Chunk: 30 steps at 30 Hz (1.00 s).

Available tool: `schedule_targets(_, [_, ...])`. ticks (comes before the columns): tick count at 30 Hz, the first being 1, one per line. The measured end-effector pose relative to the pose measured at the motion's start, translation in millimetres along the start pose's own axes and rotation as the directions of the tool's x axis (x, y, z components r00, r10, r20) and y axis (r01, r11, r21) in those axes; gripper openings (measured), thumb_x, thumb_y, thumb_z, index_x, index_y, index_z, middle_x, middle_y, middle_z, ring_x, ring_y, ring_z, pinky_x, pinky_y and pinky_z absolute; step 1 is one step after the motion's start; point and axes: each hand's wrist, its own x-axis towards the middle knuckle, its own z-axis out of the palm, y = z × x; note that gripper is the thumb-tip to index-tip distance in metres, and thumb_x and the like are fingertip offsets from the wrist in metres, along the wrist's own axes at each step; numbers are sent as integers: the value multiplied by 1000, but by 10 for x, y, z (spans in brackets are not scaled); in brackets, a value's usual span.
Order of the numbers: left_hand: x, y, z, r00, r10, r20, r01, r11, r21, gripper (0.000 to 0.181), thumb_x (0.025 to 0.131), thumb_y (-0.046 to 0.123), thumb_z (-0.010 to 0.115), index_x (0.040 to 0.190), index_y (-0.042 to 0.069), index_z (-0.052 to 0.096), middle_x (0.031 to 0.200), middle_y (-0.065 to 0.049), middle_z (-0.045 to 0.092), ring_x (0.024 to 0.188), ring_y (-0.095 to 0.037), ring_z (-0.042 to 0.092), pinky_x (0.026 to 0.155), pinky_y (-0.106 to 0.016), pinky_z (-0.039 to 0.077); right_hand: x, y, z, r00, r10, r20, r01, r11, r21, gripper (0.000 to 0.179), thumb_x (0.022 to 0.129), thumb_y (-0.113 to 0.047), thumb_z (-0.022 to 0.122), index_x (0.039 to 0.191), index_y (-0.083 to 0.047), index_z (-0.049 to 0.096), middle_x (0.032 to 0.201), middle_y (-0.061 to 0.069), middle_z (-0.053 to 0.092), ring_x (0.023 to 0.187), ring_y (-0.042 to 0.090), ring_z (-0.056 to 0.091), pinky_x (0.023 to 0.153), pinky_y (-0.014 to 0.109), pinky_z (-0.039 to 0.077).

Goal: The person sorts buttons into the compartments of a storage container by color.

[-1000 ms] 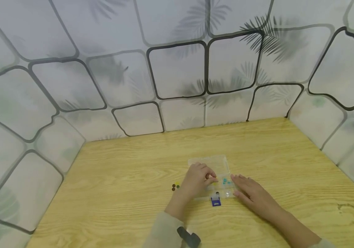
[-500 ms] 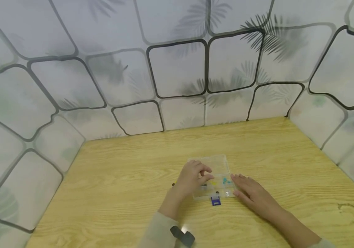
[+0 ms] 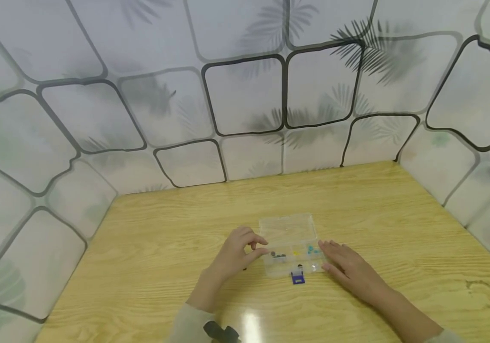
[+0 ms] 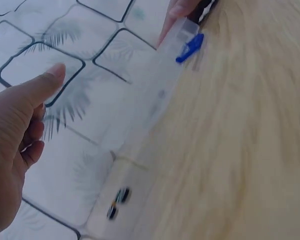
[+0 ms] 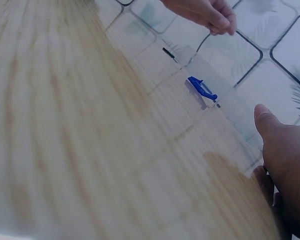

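Observation:
A clear plastic compartment box [image 3: 274, 273] lies on the table with its lid [image 3: 287, 229] folded back. Inside, dark round pieces [image 3: 278, 256] sit at left, small yellow pieces [image 3: 295, 253] in the middle and turquoise pieces [image 3: 312, 249] at right. My left hand [image 3: 237, 252] hovers by the box's left side, thumb and forefinger apart, nothing seen between them. Below it, small dark pieces [image 4: 121, 197] lie on the table, mostly hidden by the hand in the head view. At the box's right edge rests my right hand [image 3: 352, 267], fingers extended, touching its side.
A blue-purple clip-like piece [image 3: 298, 277] is at the box's front edge, also seen as a blue shape [image 5: 202, 89] in the right wrist view. The wooden table [image 3: 163, 267] meets a patterned wall [image 3: 251, 157] at the back and sides.
My left hand has moved left, from over the middle of the box to beside its left edge, uncovering the dark pieces inside. The right hand has stayed in place.

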Motion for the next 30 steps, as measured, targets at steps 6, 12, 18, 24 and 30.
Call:
schedule_targets(6, [-233, -128, -201, 998, 27, -50, -28, 1000, -13, 22, 70, 8, 81, 88, 8, 69, 71, 7, 50, 70, -15, 46, 69, -23, 38, 6, 8, 13, 1000, 6, 8, -6, 1000, -4, 50, 95, -27, 57, 139, -8, 45, 139, 12, 49, 128, 35, 45, 102, 56, 31])
schedule_targets(12, [-379, -259, -313, 998, -29, -54, 29, 1000, 7, 26, 67, 6, 82, 88, 9, 68, 72, 8, 49, 72, -12, 44, 68, -23, 39, 3, 25, 5, 1000, 9, 14, -9, 1000, 21, 49, 95, -26, 56, 140, -8, 45, 139, 13, 49, 128, 36, 44, 102, 58, 30])
schedule_targets(18, [-463, -325, -336, 979, -204, 21, 205, 978, -24, 16, 75, 12, 79, 87, 10, 69, 70, 9, 46, 74, -10, 43, 67, -29, 41, 2, 31, 5, 999, 19, 28, -20, 999, 34, 50, 96, -27, 56, 141, -9, 44, 139, 13, 48, 128, 37, 44, 101, 59, 29])
schedule_targets(24, [-530, -398, -324, 923, -355, 148, 366, 929, -58, 9, 81, 16, 75, 87, 15, 68, 74, 13, 46, 77, -8, 43, 69, -25, 41, 7, 27, 16, 999, 29, 31, -30, 999, 32, 50, 96, -28, 56, 141, -10, 44, 140, 12, 48, 129, 36, 43, 104, 56, 28])
schedule_targets(30, [-573, -501, -262, 888, -389, 247, 416, 907, -69, 11, 82, 25, 75, 90, 21, 68, 78, 14, 50, 78, -6, 44, 71, -23, 42, 12, 29, 27, 999, 37, 36, -38, 999, 25, 50, 96, -28, 55, 141, -10, 44, 140, 11, 48, 130, 35, 43, 105, 53, 28])
